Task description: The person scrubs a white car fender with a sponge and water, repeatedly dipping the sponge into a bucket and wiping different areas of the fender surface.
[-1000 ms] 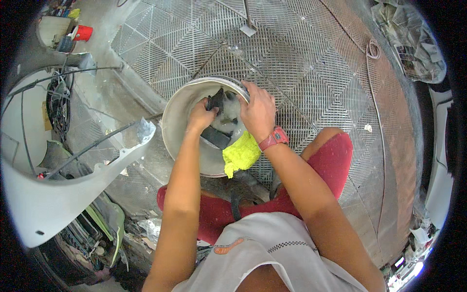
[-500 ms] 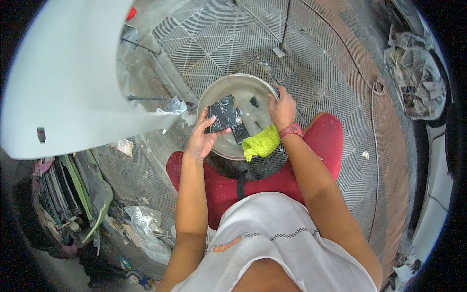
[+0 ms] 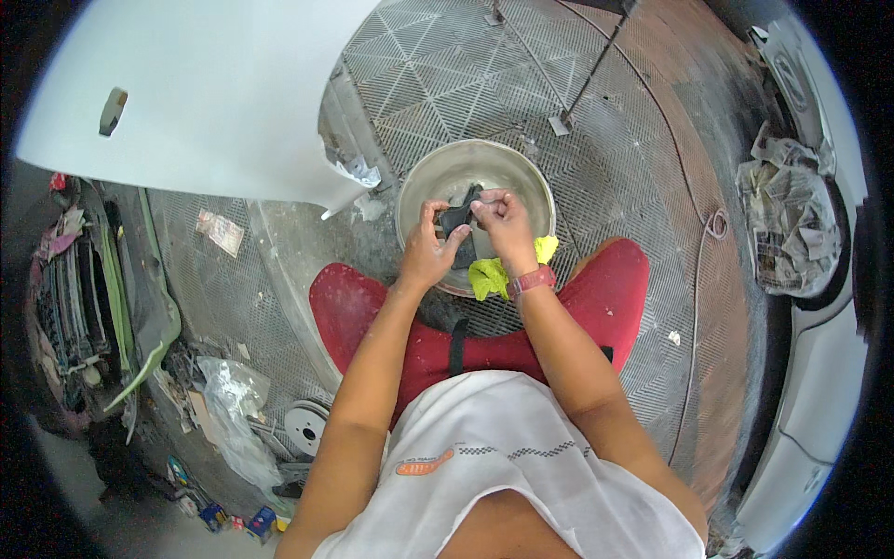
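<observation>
Both hands are over a round pale basin (image 3: 548, 191) between my knees. My left hand (image 3: 431, 246) pinches a black, bent sheet (image 3: 453, 219) that looks like wet sandpaper. The fingertips of my right hand (image 3: 506, 226) close on its upper right end. Below it, inside the basin, another dark piece (image 3: 468, 252) shows in part. A bright yellow-green cloth (image 3: 487, 279) hangs over the near rim, partly behind my right wrist.
A large white curved panel (image 3: 214, 93) reaches in at upper left. A thin stand (image 3: 561, 124) and a hose (image 3: 715, 224) are on the ridged floor. Newspaper-covered car parts (image 3: 792, 219) line the right side; scrap, plastic film (image 3: 228, 391) and a disc (image 3: 305, 428) lie at lower left.
My right hand has left the basin's right rim and grips the black sheet together with my left. The sheet has turned and now looks bent and narrower. The whole view has shifted.
</observation>
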The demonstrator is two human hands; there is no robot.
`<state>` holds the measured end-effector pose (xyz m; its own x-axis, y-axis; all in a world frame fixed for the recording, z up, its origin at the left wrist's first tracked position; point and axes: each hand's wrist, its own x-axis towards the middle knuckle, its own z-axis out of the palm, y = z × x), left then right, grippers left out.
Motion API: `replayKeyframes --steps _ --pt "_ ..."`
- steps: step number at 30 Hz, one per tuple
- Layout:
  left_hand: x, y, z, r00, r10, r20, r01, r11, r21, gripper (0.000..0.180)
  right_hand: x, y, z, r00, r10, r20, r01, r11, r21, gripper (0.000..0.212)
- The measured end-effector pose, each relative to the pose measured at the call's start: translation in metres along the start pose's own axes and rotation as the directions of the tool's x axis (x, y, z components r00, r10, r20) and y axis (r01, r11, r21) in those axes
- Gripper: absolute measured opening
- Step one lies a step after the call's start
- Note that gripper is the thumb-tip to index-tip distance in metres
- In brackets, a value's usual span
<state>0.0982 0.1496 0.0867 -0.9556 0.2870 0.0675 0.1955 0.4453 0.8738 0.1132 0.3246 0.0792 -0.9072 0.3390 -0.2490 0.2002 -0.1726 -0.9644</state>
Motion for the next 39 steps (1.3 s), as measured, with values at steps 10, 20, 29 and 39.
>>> replayKeyframes --steps 10,20,29,39 --pt "-0.005 0.001 0.013 0.965 0.241 -0.109 -0.230 0.968 0.104 0.053 0.010 0.004 -0.028 0.986 0.164 0.036 -0.162 0.986 -0.034 0.033" --pt "0.001 0.009 0.001 0.993 -0.113 -0.026 0.106 0.979 -0.177 0.055 0.009 -0.010 -0.043 0.995 -0.051 0.080 0.076 0.936 -0.343 0.025" --pt "0.017 -0.015 0.002 0.951 0.308 -0.029 -0.304 0.949 0.087 0.056 0.009 -0.045 -0.051 0.984 0.023 0.179 0.025 0.965 -0.260 0.020" --pt "0.025 -0.012 -0.009 0.939 -0.258 0.227 0.343 0.732 -0.588 0.039 0.008 -0.030 -0.050 0.957 0.227 0.182 -0.220 0.974 -0.054 0.032"
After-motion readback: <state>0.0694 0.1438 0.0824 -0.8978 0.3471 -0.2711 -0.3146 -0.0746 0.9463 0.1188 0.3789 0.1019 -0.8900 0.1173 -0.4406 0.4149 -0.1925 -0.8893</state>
